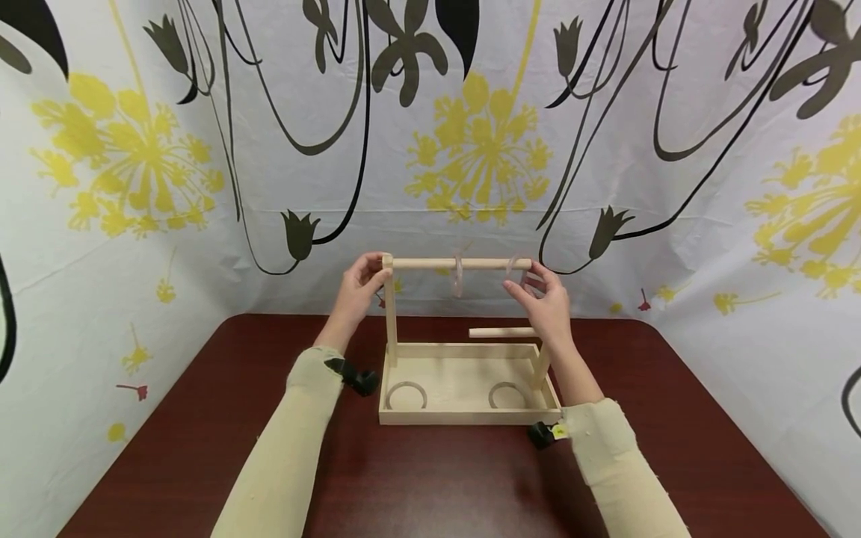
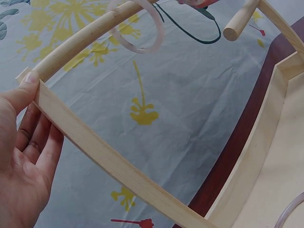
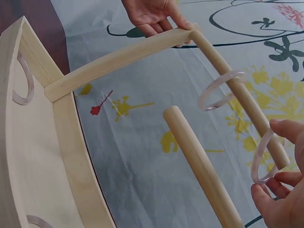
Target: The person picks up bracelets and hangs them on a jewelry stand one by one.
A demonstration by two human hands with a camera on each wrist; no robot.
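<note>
A wooden stand has a tray base [image 1: 471, 418], a tall left post [image 1: 391, 321] and an upper rod [image 1: 424, 264] running right from the post's top. My left hand [image 1: 356, 293] grips the top of that post, thumb in front in the left wrist view. At the rod's free right end, my right hand [image 1: 548, 305] pinches a pale translucent ring [image 3: 259, 161] that encircles the rod. Another such ring [image 1: 458, 280] hangs around the rod near its middle, apart from both hands. A shorter lower rod [image 1: 501, 332] extends left from a short right post [image 1: 542, 366], partly hidden by the right forearm.
Two similar rings lie in the tray, a left ring [image 1: 425, 394] and a right ring [image 1: 492, 394]. The stand sits on a dark red-brown table [image 1: 430, 478]. Behind it hangs a patterned white cloth [image 1: 377, 187] with flowers.
</note>
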